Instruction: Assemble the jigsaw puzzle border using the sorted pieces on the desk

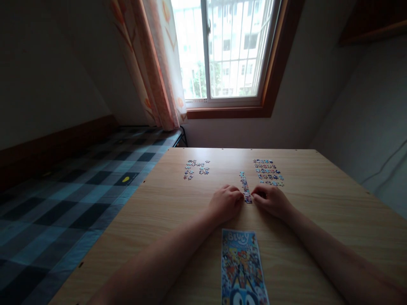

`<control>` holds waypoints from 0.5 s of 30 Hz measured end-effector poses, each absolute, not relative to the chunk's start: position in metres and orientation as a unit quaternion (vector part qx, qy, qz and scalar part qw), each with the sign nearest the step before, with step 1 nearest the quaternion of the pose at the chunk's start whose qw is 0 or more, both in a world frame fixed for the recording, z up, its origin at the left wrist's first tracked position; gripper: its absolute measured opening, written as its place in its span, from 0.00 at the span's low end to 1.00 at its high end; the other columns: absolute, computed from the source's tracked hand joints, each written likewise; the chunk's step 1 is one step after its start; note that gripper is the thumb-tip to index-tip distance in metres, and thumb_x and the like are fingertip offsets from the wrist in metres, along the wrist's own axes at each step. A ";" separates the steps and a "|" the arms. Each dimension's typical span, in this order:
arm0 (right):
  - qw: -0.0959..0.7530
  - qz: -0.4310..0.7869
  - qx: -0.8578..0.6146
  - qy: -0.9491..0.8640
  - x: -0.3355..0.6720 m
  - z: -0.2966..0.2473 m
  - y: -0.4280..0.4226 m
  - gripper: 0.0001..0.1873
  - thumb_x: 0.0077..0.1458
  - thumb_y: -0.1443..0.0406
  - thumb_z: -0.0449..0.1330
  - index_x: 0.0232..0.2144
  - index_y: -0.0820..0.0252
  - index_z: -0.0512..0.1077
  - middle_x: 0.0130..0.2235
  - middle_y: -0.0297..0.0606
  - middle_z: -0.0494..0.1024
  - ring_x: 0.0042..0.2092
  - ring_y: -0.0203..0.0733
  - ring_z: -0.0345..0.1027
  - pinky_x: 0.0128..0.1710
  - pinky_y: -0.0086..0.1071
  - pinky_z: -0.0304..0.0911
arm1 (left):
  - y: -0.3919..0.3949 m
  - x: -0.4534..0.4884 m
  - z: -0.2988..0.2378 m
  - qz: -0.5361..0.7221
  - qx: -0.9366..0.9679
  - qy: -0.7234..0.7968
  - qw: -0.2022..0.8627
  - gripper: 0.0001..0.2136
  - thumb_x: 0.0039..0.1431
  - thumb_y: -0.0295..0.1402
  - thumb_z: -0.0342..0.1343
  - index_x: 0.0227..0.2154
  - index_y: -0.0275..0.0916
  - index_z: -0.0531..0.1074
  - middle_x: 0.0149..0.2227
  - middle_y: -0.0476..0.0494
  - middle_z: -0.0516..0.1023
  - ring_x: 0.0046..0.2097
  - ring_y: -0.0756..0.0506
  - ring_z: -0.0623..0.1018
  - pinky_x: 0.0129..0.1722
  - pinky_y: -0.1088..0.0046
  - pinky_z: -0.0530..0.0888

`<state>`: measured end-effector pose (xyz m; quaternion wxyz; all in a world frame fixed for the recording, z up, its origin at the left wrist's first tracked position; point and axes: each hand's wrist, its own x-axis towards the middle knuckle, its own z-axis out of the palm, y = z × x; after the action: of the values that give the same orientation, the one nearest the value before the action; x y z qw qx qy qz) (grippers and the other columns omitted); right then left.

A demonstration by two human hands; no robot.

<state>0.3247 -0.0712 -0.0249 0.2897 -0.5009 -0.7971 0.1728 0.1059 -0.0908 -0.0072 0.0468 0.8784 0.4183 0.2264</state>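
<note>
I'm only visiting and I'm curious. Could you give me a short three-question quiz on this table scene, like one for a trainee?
1. True or false: the colourful printed picture card lies on the pale wooden table, nearer the person than the narrow strip of joined puzzle pieces.
2. What do the left hand and right hand both reach with their fingertips? A: the strip's near end. B: the card. C: a curtain.
3. How many separate patches of loose puzzle pieces lie beyond the hands?

Key: 1 true. 2 A. 3 two, the left patch and the right patch.
</note>
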 end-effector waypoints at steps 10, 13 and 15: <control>0.283 0.171 -0.506 -0.797 0.325 -0.025 -0.072 0.09 0.53 0.61 0.57 0.28 0.57 0.76 0.28 0.34 0.77 0.30 0.37 0.67 0.32 0.30 0.58 | -0.092 0.106 -0.005 0.209 0.880 0.424 0.051 0.10 0.63 0.30 0.52 0.38 0.40 0.79 0.42 0.43 0.80 0.46 0.43 0.75 0.49 0.65 0.73; 0.284 0.174 -0.504 -0.797 0.325 -0.025 -0.072 0.09 0.53 0.61 0.57 0.28 0.57 0.76 0.28 0.34 0.77 0.30 0.37 0.68 0.32 0.30 0.58 | -0.093 0.105 -0.002 0.178 0.890 0.418 0.040 0.10 0.64 0.30 0.51 0.38 0.40 0.78 0.42 0.43 0.80 0.46 0.43 0.75 0.48 0.66 0.73; 0.285 0.173 -0.503 -0.797 0.325 -0.026 -0.071 0.09 0.53 0.61 0.57 0.28 0.57 0.76 0.28 0.34 0.78 0.30 0.38 0.68 0.32 0.30 0.58 | -0.092 0.103 0.002 0.135 0.892 0.430 0.028 0.10 0.64 0.31 0.50 0.36 0.40 0.77 0.41 0.42 0.79 0.44 0.43 0.75 0.45 0.66 0.74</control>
<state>0.3250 -0.0708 -0.0256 0.2849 -0.5034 -0.7971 0.1734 0.1026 -0.0916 0.0023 0.0281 0.8922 0.4302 0.1348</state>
